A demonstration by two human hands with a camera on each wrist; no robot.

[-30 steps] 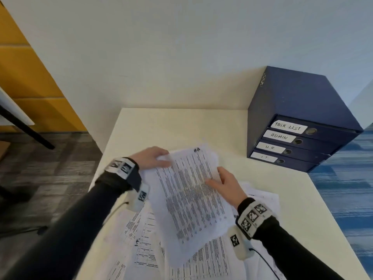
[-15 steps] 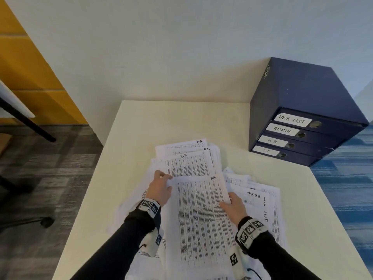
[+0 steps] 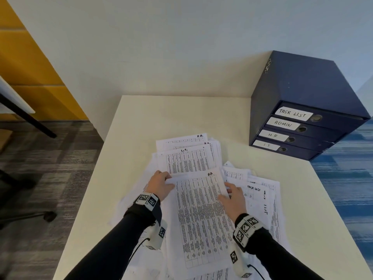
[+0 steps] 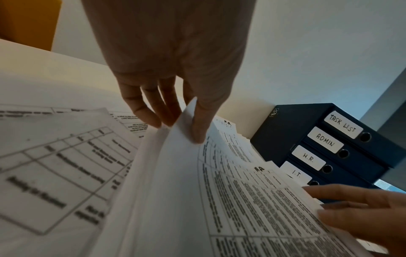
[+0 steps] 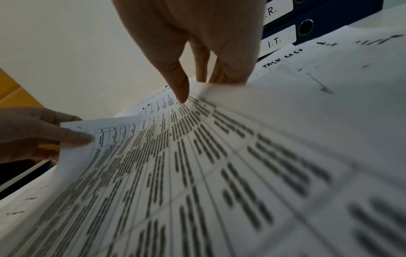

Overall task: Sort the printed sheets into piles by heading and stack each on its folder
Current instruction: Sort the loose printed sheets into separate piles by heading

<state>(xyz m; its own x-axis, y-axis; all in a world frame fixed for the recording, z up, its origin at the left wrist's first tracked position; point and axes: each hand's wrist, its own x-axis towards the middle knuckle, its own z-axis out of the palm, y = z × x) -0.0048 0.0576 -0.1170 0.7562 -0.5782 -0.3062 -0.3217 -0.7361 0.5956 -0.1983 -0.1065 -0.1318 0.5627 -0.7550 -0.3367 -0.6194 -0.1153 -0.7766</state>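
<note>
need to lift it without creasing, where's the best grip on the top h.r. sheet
Take the top H.R. sheet by its two long side edges near the heading end, one hand from each side. It overlaps loose sheets, and both edges are already lifted there: left hand and right hand pinch them.

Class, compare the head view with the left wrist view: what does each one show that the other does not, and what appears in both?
Only the head view shows the grey floor, both dark sleeves and the sheet headed TASK LIST. Only the left wrist view shows the left hand pinching the H.R. sheet, thumb on top and fingers beneath. Both show that sheet, the right hand at its other edge, and the four blue folders, stacked.
</note>
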